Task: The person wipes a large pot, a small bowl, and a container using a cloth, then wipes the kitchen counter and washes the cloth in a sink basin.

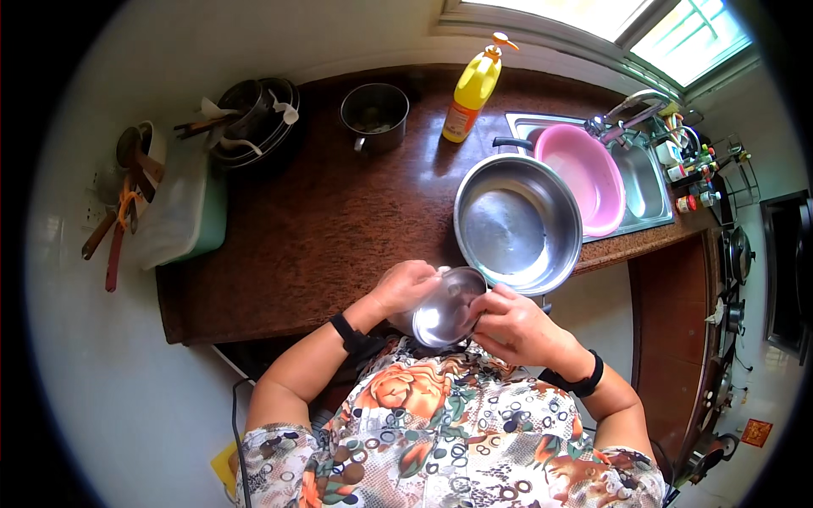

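Observation:
Close to my body, just off the counter's front edge, a small stainless steel bowl [452, 298] is tilted between my two hands. My left hand [413, 286] grips its left rim, and a bit of something pale shows at the fingertips. On the right side, my right hand [517, 327] has its fingers curled over the rim and inside wall. Whether a cloth or sponge is under those fingers cannot be made out. Beyond my right hand stands a wide stainless steel pot [508, 232] with black handles, its inside wet or shiny.
A pink plastic basin [581, 181] sits in the steel sink [635, 171] under the faucet [629, 114]. A yellow detergent pump bottle [470, 95] and a metal pot [375, 120] stand farther back. Stacked pans [254, 120] and a green plastic bin [203, 209] occupy the left.

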Motion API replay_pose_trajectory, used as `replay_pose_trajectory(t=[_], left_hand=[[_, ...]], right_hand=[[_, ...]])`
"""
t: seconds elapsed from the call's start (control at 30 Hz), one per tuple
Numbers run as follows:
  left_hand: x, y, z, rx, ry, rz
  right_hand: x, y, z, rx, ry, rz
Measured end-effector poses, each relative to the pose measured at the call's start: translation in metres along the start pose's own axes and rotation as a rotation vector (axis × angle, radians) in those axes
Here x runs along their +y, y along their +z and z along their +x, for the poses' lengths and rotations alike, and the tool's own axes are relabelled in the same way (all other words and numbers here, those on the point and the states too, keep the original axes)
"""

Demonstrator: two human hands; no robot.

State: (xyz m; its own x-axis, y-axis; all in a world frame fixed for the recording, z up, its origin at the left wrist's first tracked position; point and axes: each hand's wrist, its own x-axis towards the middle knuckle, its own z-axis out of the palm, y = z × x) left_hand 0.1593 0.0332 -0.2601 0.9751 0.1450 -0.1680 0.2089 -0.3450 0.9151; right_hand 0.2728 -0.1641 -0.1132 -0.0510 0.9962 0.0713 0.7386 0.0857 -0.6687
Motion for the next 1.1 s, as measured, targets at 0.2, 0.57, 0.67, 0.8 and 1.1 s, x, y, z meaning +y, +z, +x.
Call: replay_pose_trajectory(t=[0.2,0.57,0.67,0.8,1.1], left_hand=[[-0.016,-0.009,-0.008,0.118,-0.030,-0.092],[0.006,-0.042,-0.017,0.100,-0.030,0.225],[0.000,-0.037,-0.026,0.061,-0.083,0.249],[-0.003,-0.038,-0.043,-0.036,-0.164,0.085],[0.010,-0.039,-0.028,-0.005,0.059,0.305]], right_hand=[[-0.018,0.001,0.032,0.079,0.163,0.050],[-0.024,0.027,0.040,0.081,0.217,-0.089],[-0.024,0.028,0.039,0.075,0.240,-0.096],[-0.021,0.032,0.034,0.042,0.274,-0.035],[-0.023,0.027,0.032,-0.004,0.257,0.056]])
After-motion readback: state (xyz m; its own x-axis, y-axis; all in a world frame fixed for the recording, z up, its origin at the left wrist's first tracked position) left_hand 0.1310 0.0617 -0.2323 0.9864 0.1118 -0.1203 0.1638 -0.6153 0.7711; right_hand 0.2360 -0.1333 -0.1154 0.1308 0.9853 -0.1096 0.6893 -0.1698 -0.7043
